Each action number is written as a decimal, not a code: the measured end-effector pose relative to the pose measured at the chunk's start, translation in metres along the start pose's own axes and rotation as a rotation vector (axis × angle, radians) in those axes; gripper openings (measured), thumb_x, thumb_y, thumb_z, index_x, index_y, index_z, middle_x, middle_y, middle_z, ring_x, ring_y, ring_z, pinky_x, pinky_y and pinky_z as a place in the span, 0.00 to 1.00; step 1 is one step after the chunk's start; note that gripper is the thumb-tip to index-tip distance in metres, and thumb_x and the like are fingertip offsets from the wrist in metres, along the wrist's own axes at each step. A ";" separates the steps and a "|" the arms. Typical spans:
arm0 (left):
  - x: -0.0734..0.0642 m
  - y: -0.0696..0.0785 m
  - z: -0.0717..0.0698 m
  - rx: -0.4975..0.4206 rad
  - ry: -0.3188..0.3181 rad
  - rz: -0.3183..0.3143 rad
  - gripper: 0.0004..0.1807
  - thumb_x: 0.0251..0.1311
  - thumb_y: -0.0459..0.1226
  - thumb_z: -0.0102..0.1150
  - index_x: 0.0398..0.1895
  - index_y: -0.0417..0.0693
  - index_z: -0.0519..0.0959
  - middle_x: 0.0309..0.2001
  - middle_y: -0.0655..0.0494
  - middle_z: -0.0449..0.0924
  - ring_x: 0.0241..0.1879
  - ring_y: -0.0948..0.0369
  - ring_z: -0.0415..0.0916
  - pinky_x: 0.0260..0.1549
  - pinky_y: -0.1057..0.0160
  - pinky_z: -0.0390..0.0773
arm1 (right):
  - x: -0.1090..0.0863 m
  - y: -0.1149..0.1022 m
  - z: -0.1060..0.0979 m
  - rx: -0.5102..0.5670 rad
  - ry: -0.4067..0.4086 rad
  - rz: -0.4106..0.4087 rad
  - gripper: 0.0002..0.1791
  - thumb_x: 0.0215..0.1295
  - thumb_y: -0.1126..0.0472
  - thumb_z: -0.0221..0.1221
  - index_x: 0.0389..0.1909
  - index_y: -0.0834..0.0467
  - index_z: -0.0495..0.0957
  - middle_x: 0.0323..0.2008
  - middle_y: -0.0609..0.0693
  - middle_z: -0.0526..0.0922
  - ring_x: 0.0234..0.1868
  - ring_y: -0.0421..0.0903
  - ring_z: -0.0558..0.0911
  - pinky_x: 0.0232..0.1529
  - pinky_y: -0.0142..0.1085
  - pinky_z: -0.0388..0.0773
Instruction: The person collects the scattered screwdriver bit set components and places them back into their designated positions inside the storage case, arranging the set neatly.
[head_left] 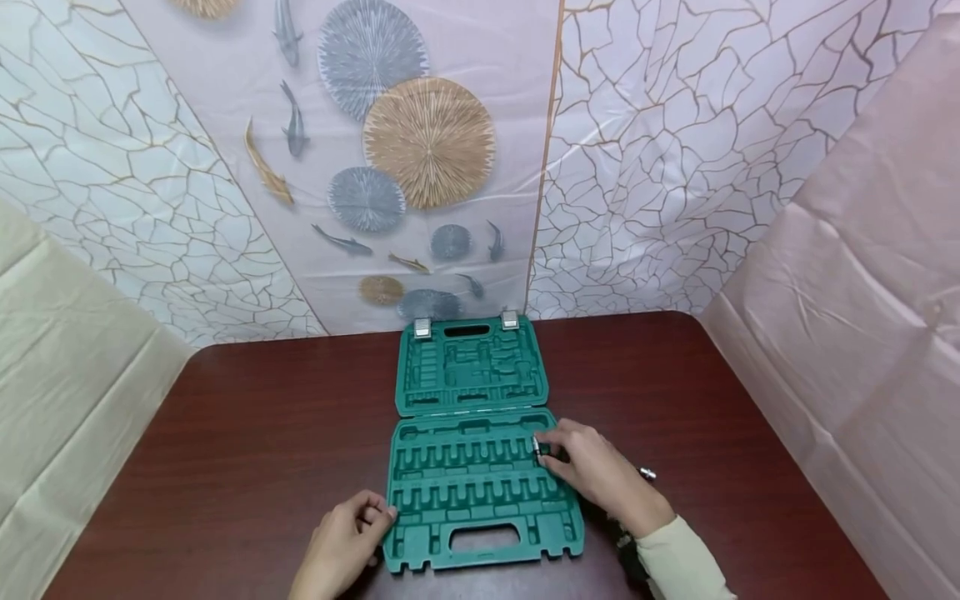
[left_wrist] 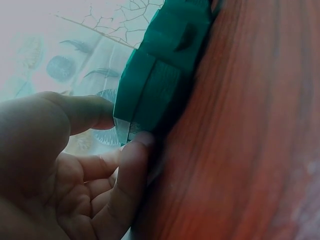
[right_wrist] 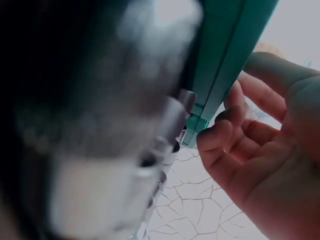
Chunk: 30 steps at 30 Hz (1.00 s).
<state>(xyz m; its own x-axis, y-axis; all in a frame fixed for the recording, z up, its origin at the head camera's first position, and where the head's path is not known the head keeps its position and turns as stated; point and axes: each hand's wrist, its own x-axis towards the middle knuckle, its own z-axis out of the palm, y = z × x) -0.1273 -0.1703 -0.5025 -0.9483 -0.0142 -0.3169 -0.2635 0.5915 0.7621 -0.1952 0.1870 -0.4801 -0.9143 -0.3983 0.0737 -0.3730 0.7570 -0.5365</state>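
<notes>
An opened green plastic tool case (head_left: 483, 467) lies on the table, its moulded slots bare. At the case's left edge, my left hand (head_left: 345, 537) pinches the rim between thumb and fingers. The left wrist view shows that hand (left_wrist: 75, 165) gripping the corner of the case (left_wrist: 160, 90). My right hand (head_left: 592, 467) holds a small silver socket (head_left: 536, 447) by thumb and fingertips, over the right end of the upper slot row. In the right wrist view the right hand (right_wrist: 265, 145) has curled fingers beside the case wall (right_wrist: 220, 60); the held socket is hidden there.
A small shiny metal piece (head_left: 647, 473) lies on the table (head_left: 720, 433) right of my right hand. Dark items (head_left: 630, 554) show partly under my right sleeve. Several metal sockets (right_wrist: 172, 120) stand in a row, the nearest blurred. The lid (head_left: 472, 367) leans back toward the patterned wall cloth (head_left: 637, 208).
</notes>
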 end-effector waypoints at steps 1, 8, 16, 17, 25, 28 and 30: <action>0.000 0.000 0.000 0.001 0.003 0.006 0.15 0.73 0.47 0.65 0.46 0.43 0.82 0.32 0.57 0.80 0.25 0.59 0.79 0.23 0.58 0.82 | 0.001 0.001 0.000 0.001 0.007 0.013 0.18 0.68 0.64 0.72 0.58 0.61 0.87 0.32 0.42 0.76 0.23 0.32 0.69 0.24 0.29 0.70; 0.002 0.001 0.000 0.015 0.012 0.027 0.13 0.74 0.46 0.64 0.45 0.45 0.82 0.32 0.57 0.80 0.26 0.60 0.78 0.22 0.60 0.82 | 0.000 0.001 0.002 -0.067 0.015 0.020 0.18 0.68 0.61 0.72 0.58 0.57 0.87 0.32 0.43 0.75 0.23 0.35 0.66 0.22 0.30 0.68; -0.001 -0.001 -0.001 0.036 0.012 0.036 0.14 0.76 0.48 0.62 0.45 0.46 0.81 0.33 0.58 0.80 0.24 0.60 0.78 0.22 0.59 0.81 | -0.002 -0.007 0.001 -0.319 -0.011 -0.082 0.20 0.71 0.56 0.70 0.62 0.57 0.85 0.34 0.45 0.76 0.27 0.38 0.67 0.18 0.29 0.65; -0.001 -0.001 -0.001 0.041 0.012 0.036 0.14 0.76 0.48 0.62 0.45 0.46 0.81 0.33 0.58 0.80 0.24 0.60 0.78 0.22 0.59 0.81 | -0.002 -0.007 0.001 -0.346 -0.007 -0.113 0.20 0.72 0.57 0.70 0.61 0.57 0.86 0.34 0.46 0.76 0.28 0.39 0.68 0.18 0.29 0.65; -0.001 -0.002 -0.001 0.046 -0.004 0.029 0.12 0.76 0.47 0.61 0.44 0.48 0.80 0.33 0.57 0.79 0.24 0.59 0.78 0.23 0.59 0.81 | 0.001 -0.009 -0.002 -0.337 -0.006 -0.152 0.17 0.70 0.59 0.71 0.56 0.60 0.87 0.37 0.50 0.81 0.34 0.44 0.81 0.22 0.30 0.74; -0.001 -0.002 -0.001 0.034 -0.003 0.022 0.12 0.76 0.47 0.62 0.44 0.48 0.80 0.34 0.57 0.79 0.24 0.59 0.78 0.23 0.59 0.81 | 0.004 -0.010 -0.005 -0.248 -0.041 -0.078 0.17 0.68 0.58 0.73 0.55 0.58 0.87 0.41 0.48 0.82 0.40 0.43 0.83 0.30 0.33 0.81; -0.001 -0.002 -0.001 0.028 -0.005 0.017 0.12 0.76 0.47 0.62 0.44 0.48 0.80 0.34 0.57 0.79 0.26 0.59 0.78 0.23 0.59 0.82 | 0.006 -0.010 -0.009 -0.188 -0.071 -0.029 0.17 0.67 0.58 0.73 0.55 0.57 0.87 0.41 0.47 0.81 0.39 0.41 0.82 0.31 0.34 0.80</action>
<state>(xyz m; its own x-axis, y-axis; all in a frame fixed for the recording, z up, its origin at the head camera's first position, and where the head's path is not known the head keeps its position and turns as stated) -0.1261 -0.1724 -0.5037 -0.9517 -0.0002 -0.3069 -0.2425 0.6136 0.7514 -0.1987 0.1818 -0.4673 -0.8918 -0.4518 0.0239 -0.4280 0.8254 -0.3682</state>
